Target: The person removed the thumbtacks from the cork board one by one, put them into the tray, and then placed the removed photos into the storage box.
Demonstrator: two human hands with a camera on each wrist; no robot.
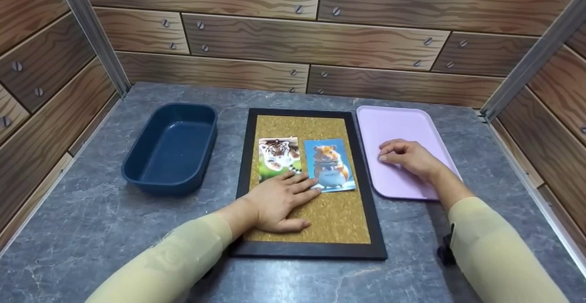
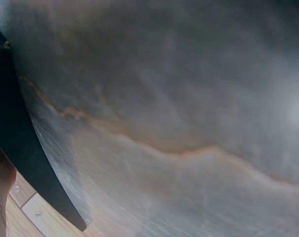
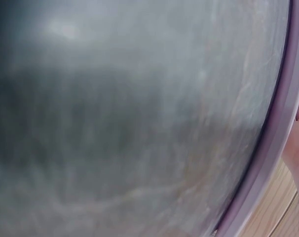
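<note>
My left hand point(image 1: 281, 202) lies palm down on the framed cork board point(image 1: 329, 220), fingers spread. Its fingertips cover the lower part of a tiger picture point(image 1: 278, 154) and reach the lower left corner of a hamster picture point(image 1: 329, 165). A small dark pin head point(image 1: 277, 141) shows at the top of the tiger picture. Over the pink tray point(image 1: 393, 122) on the right, my right hand point(image 1: 407, 159) has its fingers bent and the thumb near the index fingertip. A small pale spot shows at those fingertips; I cannot tell whether it is something held.
A deep blue bin point(image 1: 167, 156) stands left of the board on the grey marbled tabletop point(image 1: 110, 229). The tray sits close along the board's right side. Wood-patterned panels point(image 1: 316, 42) wall in the back and both sides.
</note>
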